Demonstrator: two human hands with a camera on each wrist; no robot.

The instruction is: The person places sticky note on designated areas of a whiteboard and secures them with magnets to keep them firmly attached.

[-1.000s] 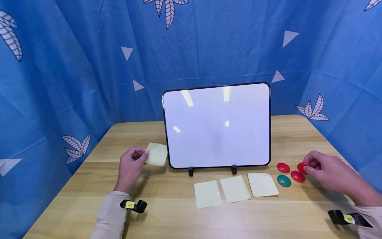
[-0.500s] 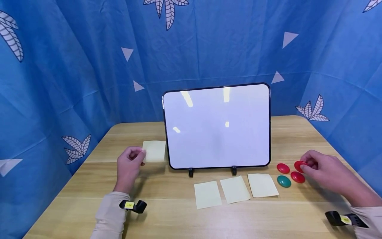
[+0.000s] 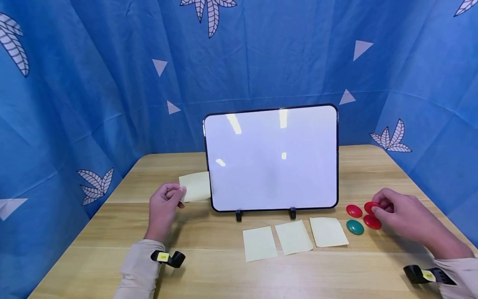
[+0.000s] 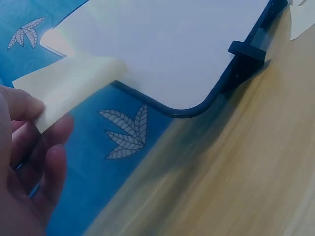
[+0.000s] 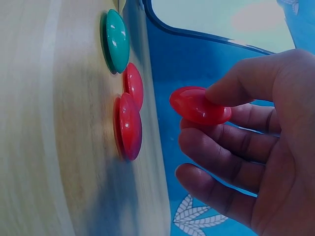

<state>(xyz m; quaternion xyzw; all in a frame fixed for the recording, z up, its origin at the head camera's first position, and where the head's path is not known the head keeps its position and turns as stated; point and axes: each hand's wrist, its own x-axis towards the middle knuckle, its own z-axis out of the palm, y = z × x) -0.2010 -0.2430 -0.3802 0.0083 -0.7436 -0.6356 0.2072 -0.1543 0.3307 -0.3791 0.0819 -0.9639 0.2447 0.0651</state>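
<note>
My left hand (image 3: 164, 205) pinches a pale yellow sticky note (image 3: 196, 186) by its left edge. The note's far side overlaps the lower left edge of the whiteboard (image 3: 272, 160), and in the left wrist view the sheet (image 4: 74, 83) bends. At the right, my right hand (image 3: 405, 216) holds a red round magnet (image 5: 197, 104) between thumb and fingers, above the table. Just below and left of it lie two more red magnets (image 3: 354, 211) and a green magnet (image 3: 355, 227).
The whiteboard stands upright on black feet (image 3: 293, 213). In front of it three pale yellow sticky notes (image 3: 259, 243) lie in a row on the wooden table (image 3: 209, 274). A blue patterned curtain (image 3: 112, 83) surrounds the back and sides.
The left hand's sticky note has turned and shifted right, now reaching the whiteboard's edge. My right hand has moved slightly left with its red magnet. The things on the table stay put.
</note>
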